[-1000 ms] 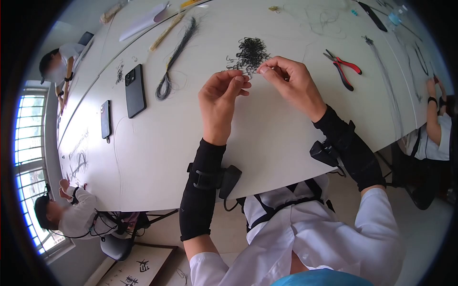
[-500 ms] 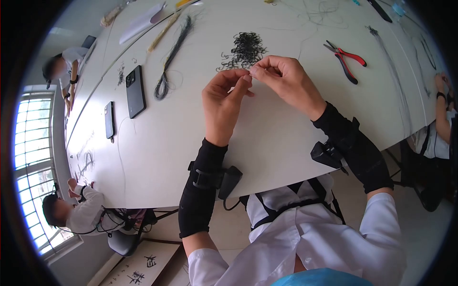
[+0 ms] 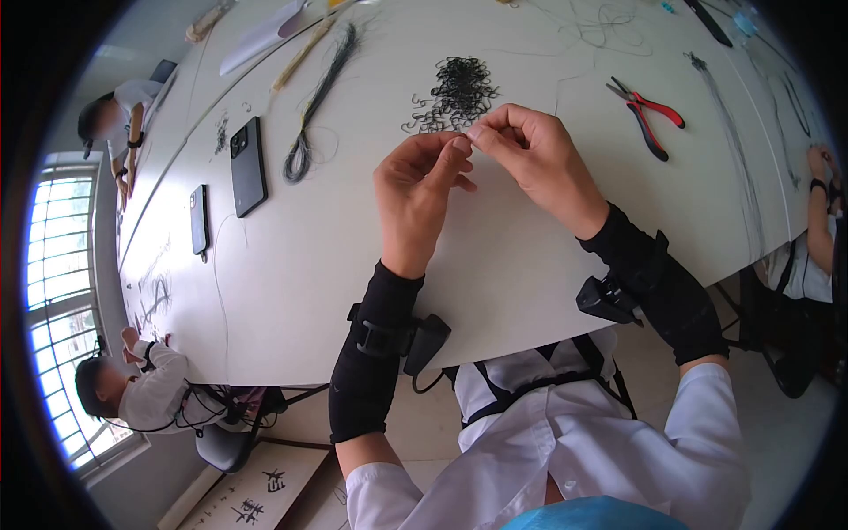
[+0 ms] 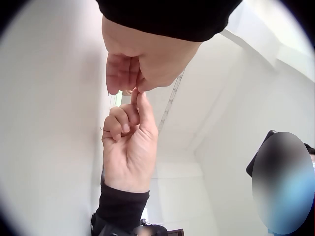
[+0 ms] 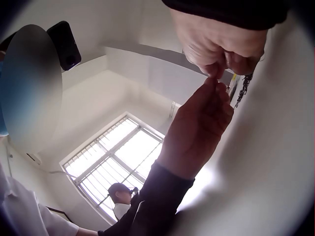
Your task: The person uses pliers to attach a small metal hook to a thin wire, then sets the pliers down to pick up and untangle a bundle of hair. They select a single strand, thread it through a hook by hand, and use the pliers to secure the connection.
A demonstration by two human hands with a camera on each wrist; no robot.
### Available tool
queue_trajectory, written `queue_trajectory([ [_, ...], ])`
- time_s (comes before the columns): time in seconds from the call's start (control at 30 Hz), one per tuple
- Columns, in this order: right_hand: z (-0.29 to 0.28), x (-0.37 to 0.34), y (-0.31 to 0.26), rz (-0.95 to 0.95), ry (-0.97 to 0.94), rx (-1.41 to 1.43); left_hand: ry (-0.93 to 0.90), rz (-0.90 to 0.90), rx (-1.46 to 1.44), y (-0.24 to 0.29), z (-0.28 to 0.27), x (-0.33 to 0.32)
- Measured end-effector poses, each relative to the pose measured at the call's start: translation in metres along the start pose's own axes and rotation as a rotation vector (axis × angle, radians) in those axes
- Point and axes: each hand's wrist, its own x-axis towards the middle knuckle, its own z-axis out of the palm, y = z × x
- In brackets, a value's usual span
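Note:
In the head view my left hand (image 3: 413, 199) and right hand (image 3: 539, 159) meet fingertip to fingertip just in front of a pile of small black wire hooks (image 3: 464, 84). Each hand pinches with thumb and forefinger at a small thing, mostly hidden and too small to make out. The left wrist view shows the left hand (image 4: 147, 56) above and the right hand (image 4: 130, 155) below, tips together. In the right wrist view the right hand (image 5: 221, 42) meets the left (image 5: 194, 130), with dark hooks (image 5: 242, 91) behind.
Red-handled pliers (image 3: 649, 115) lie to the right, beside long thin strands (image 3: 729, 146). At left are two phones (image 3: 249, 168) (image 3: 199, 219) and a bundle of dark wire (image 3: 322, 106). Other people sit around the white table (image 3: 495, 283).
The hands were slightly apart a second ago; their fingertips have come together. The view has shifted a little, with the pile appearing slightly higher in it.

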Motion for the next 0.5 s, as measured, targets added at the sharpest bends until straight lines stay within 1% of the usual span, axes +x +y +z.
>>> queue_trajectory([
  [0.07,0.002,-0.002,-0.005,0.001,0.007,-0.032,-0.008,-0.034,-0.071,0.000,-0.001,0.000],
  [0.17,0.005,-0.003,-0.006,-0.057,0.084,-0.080,-0.009,-0.091,-0.143,0.004,0.004,-0.002],
  [0.37,0.006,-0.007,-0.015,-0.142,0.069,-0.192,-0.013,-0.106,-0.171,0.001,0.001,-0.001],
  [0.5,0.005,-0.005,-0.011,-0.128,0.060,-0.138,-0.058,-0.131,-0.203,-0.001,-0.002,0.001],
])
